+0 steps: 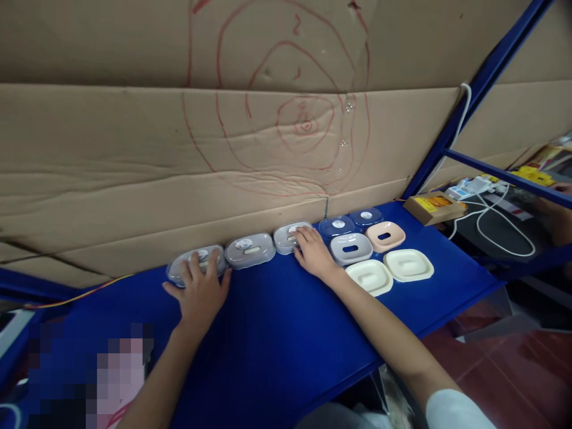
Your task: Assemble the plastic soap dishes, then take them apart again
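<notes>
Three grey soap dishes with clear lids and round stickers stand in a row along the cardboard wall. My left hand [199, 286] lies over the leftmost soap dish [176, 271], its fingers spread across the lid. The middle soap dish [263, 250] sits untouched between my hands. On the third soap dish [280, 240] rest the fingertips of my right hand [313, 251], thumb low at its front edge. Just right of that hand are two clear lids [342, 226], a grey slotted dish [337, 250], a peach slotted dish [397, 233] and two cream trays [406, 266].
The cardboard wall [111, 137] with red drawn rings closes off the back of the blue table [268, 333]. At right stand a blue frame post [482, 77], a small cardboard box [433, 208] and a white cable [480, 229]. A pixelated patch covers the lower left.
</notes>
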`<state>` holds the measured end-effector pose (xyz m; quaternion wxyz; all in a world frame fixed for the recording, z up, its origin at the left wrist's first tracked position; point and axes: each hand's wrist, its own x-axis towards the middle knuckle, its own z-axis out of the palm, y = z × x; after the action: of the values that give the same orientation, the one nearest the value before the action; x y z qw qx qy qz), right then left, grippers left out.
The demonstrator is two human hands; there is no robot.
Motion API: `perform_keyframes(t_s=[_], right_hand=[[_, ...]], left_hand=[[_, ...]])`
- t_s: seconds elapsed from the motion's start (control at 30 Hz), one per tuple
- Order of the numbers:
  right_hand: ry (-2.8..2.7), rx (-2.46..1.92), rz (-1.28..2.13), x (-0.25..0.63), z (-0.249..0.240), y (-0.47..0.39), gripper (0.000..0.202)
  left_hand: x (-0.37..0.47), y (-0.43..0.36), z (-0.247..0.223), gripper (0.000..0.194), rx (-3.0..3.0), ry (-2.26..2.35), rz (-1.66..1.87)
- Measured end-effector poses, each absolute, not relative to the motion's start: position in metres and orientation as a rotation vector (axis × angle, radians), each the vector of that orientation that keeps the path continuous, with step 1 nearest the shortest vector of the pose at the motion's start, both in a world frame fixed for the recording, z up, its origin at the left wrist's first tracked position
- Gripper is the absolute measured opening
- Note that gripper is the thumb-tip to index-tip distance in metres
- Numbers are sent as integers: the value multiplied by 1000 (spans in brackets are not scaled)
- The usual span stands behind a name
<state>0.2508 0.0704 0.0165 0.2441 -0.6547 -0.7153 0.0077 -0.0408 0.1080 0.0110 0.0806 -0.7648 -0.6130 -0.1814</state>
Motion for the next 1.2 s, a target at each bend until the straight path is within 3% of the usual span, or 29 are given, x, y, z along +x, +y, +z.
perform_keyframes(t_s=[0.4,0.57,0.73,0.87,0.97,1.03,1.2], right_hand=[[-2033,-1820,107,237,39,57,68],[-1883,-1960,42,303,57,-3,50],[-1829,-1946,-122,338,6,-105,54],[-1855,-1925,20,298,-22,-151,60],[-1968,-1751,233,261,-8,-145,59],[-1982,-1634,287,257,10,-122,52],[-1828,-1877,-38,316,38,-35,37]], left_hand=[[-41,114,43,71,-2290,-2068,-392],[-8,57,29,66,-2487,-1598,-638],[24,-19,4,56,-2944,-1001,-643],[35,-40,3,54,-3142,-806,-584],[34,-37,5,68,-3173,-757,-557],[30,-30,5,65,-3180,-745,-505],[5,-3,1,52,-3148,-911,-547]])
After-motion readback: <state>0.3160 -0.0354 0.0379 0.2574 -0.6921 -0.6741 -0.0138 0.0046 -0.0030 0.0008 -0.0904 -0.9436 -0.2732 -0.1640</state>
